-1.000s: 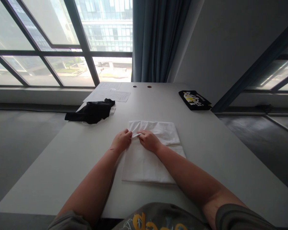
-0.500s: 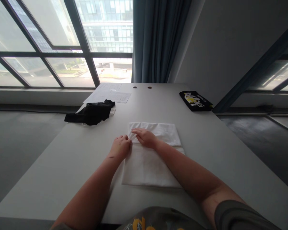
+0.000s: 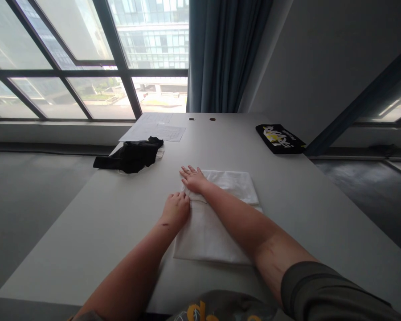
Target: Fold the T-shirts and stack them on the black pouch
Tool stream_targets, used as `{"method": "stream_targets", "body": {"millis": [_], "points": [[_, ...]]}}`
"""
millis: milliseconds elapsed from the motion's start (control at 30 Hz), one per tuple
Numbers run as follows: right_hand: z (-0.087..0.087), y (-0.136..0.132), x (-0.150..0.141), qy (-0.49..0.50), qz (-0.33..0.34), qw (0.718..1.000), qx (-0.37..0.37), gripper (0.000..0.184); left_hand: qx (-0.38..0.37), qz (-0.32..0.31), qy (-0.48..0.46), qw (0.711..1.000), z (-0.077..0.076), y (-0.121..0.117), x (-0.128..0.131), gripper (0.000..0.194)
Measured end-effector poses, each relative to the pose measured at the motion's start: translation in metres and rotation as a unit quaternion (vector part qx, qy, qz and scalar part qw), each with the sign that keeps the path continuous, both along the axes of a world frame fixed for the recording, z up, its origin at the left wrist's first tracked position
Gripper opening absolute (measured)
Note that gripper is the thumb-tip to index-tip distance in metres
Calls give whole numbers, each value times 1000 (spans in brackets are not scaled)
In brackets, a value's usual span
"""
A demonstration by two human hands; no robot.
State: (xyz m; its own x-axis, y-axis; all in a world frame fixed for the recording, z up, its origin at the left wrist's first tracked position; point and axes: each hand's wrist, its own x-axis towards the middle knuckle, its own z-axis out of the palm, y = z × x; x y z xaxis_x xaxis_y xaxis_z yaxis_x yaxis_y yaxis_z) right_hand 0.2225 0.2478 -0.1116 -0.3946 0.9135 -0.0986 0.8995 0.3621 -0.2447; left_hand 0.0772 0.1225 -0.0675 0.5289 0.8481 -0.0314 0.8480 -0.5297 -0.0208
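A folded white cloth lies flat on the table in front of me, with its far part folded over into a band and small wrinkles near the far left corner. My right hand rests palm down on that far left corner, fingers spread and reaching a little past the edge. At the left edge, just nearer to me, my left hand has its fingers curled over the cloth's side. Its fingertips and thumb are mostly hidden. My right forearm crosses above the cloth and covers part of its right side.
On the white table a crumpled black cloth lies at the left edge, with paper sheets behind it. A folded black item with white and yellow print lies at the far right. A blue curtain hangs beyond.
My right hand has slid away from me and slightly left, onto the cloth's far left corner, and its fingers have spread. My left hand stays at the left edge. The view has shifted slightly.
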Motion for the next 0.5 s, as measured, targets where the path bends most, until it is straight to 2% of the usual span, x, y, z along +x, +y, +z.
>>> {"method": "stream_targets", "body": {"millis": [167,300,367,500], "points": [[1,16,0,17,-40,999,-11,72,1,-1,-18,1000,-3,-2,2,25],[-3,25,0,41,-76,996,6,76,11,29,-72,997,-11,9,-1,23],[-7,25,1,75,-96,991,58,63,10,52,-102,993,-18,19,-1,24],[-11,20,9,138,-116,967,180,26,7,97,-150,984,-31,39,-2,26]]}}
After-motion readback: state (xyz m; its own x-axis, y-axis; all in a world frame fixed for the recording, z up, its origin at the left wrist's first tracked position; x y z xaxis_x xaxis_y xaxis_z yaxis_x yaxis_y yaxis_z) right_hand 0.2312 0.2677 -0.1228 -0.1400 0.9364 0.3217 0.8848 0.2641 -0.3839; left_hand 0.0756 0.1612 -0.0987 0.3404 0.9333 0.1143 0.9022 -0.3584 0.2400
